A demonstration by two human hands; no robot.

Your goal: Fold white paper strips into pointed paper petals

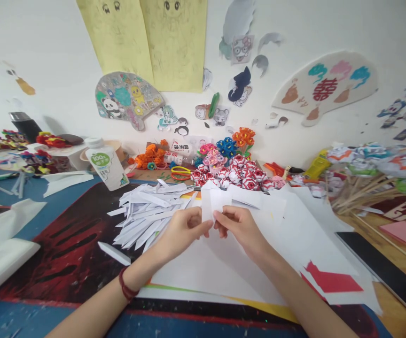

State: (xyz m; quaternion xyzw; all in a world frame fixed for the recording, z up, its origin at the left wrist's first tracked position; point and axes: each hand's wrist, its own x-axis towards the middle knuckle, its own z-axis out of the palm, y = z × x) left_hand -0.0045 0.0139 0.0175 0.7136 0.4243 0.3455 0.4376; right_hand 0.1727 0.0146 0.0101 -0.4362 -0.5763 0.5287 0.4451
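A small folded piece of white paper [220, 201] stands upright between my two hands, above larger white sheets [210, 274]. My left hand [188, 226] pinches its lower left side between thumb and fingers. On the lower right, my right hand [236, 221] pinches the same paper, the two thumbs close together. Left of my left hand lies a heap of folded white paper strips [150, 209]. One separate strip [114, 253] rests nearer to me on the dark red and black mat [72, 249].
Behind the papers stand red-and-white paper flowers [245, 176] and a white bottle [106, 164]. A black flat slab [382, 267] and red paper scraps [333, 279] lie at the right. Wooden sticks [358, 190] are piled at the far right, before the wall.
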